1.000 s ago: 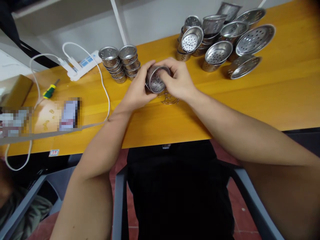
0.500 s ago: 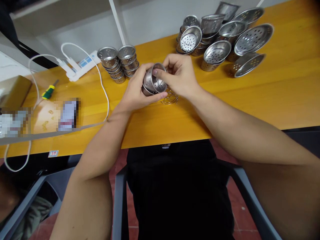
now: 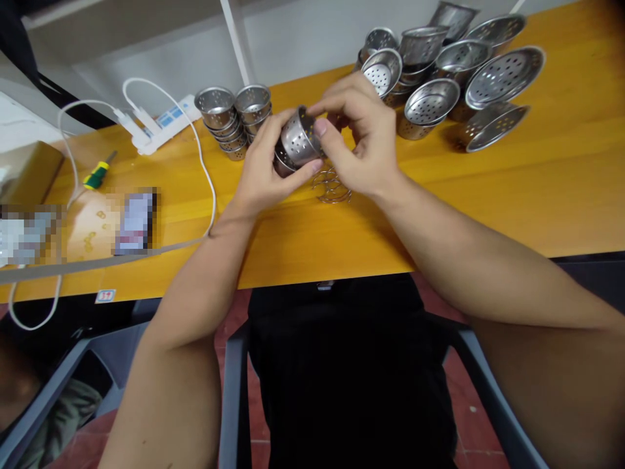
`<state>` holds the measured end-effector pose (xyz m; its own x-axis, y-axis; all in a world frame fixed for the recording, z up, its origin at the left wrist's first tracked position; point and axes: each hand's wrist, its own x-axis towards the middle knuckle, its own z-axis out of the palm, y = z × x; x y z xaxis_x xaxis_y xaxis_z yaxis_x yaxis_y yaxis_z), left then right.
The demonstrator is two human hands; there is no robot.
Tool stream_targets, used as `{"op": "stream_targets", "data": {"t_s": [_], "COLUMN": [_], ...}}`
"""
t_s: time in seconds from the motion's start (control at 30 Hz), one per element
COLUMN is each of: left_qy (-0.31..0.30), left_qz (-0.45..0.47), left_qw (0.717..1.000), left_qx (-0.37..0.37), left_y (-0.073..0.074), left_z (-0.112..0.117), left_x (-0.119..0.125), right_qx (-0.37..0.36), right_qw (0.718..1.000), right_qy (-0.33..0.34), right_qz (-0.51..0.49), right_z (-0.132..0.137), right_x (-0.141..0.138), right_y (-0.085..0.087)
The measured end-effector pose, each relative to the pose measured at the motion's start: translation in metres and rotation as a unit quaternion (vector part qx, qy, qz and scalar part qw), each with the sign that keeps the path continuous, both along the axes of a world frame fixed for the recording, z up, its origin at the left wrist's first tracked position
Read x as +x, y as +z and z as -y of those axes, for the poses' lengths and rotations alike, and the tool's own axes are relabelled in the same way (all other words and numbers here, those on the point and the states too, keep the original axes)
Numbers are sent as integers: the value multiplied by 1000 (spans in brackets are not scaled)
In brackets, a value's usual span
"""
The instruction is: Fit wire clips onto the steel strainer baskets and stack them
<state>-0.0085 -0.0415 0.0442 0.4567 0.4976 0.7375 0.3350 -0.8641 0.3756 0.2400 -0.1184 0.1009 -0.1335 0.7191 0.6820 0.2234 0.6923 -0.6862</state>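
Note:
My left hand is wrapped round a perforated metal cup, tilted with its mouth toward the right. Against it, lower down in the same hand, sits a second metal cup, mostly covered by my fingers. My right hand grips the upper cup's rim between thumb and bent fingers. Thin metal wire loops lie on the table just below my hands. Stacked perforated cups stand close by on the left, partly behind my left hand.
At the back right is a cluster of perforated metal cups and wider strainers, some tipped over. A white power strip with a trailing cable, a screwdriver and a phone lie leftward on the wooden table.
The upper cup has tipped, so its perforated side now shows instead of its inside. My right hand has shifted slightly right, its thumb moving from inside the cup to the rim.

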Motion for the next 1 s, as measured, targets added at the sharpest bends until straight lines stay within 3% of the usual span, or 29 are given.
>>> {"op": "stream_targets", "data": {"t_s": [0.2,0.4,0.6,0.77,0.87,1.0], "left_qy": [26,30,-2,-9,4,20], "left_qz": [18,33,47,32,8,-11], "left_qw": [999,999,998,999,1000,999], "left_qx": [18,12,-32,-18,-21,-26], "left_y": [-5,-6,-6,-9,-6,-2], "left_z": [-9,-11,-6,-3,3,10], "left_x": [-9,-13,-11,-3,0,2], "right_qx": [53,35,-8,-78,-131,-144], "right_qw": [984,980,991,996,990,989], "right_qy": [72,33,71,47,46,43], "right_qz": [153,190,114,6,1,-1], "right_z": [1,-3,-6,-8,-7,-6], "right_x": [-1,11,15,9,7,6], "right_y": [-4,0,2,4,9,11]}}
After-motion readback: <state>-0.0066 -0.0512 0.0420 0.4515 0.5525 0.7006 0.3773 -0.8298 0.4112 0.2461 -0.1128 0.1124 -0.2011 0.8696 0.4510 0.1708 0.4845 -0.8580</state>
